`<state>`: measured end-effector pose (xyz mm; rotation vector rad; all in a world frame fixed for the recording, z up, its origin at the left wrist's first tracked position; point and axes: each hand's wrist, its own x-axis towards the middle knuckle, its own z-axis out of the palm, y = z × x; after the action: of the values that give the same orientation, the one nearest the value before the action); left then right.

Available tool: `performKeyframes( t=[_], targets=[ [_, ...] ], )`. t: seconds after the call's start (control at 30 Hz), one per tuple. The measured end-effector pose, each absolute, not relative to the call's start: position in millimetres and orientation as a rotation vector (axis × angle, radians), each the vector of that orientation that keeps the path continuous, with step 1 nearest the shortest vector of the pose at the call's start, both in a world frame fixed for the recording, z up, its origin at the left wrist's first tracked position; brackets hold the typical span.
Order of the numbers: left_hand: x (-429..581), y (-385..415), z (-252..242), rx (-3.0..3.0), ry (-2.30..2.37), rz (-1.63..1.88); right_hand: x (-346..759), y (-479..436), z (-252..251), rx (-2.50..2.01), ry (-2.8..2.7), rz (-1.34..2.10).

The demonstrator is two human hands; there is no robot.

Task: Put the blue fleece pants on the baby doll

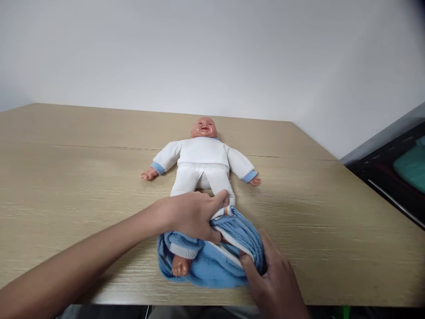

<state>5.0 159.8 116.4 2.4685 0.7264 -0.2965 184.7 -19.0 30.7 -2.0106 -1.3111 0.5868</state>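
Baby doll [203, 150], white suit, blue cuffs: face up beyond both hands, legs toward them, apparently for easy reach. Blue terry garment [215, 268]: beneath and between the hands; one bare foot [181, 266] through its cuff, near the left wrist. Right hand [277, 277]: clamped on its bunched edge, seemingly keeping the opening spread. Left hand [194, 215]: apart from the right, at the opening; grip cannot be told.
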Motion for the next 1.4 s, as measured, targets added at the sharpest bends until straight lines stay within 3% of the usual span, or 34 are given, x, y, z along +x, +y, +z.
performKeyframes(
  t=[0.33, 0.77, 0.97, 1.2, 1.4],
  targets=[
    [-1, 161, 124, 2.095, 0.661, -0.050, 178, -23, 13, -1.698, -0.834, 1.072],
    [-14, 151, 123, 2.048, 0.601, 0.214, 175, -10, 19, -1.514, -0.890, 1.219],
    [-19, 151, 118, 1.949, 0.551, 0.172, 168, -17, 6, -1.586, -0.688, 1.021],
    [-19, 154, 117, 1.927, 0.511, 0.242, 175, 4, 30, -1.418, -0.926, 0.867],
    [-23, 159, 109, 1.970, 0.447, 0.292, 228, 30, 62, -1.342, -1.326, 1.144]
  ],
)
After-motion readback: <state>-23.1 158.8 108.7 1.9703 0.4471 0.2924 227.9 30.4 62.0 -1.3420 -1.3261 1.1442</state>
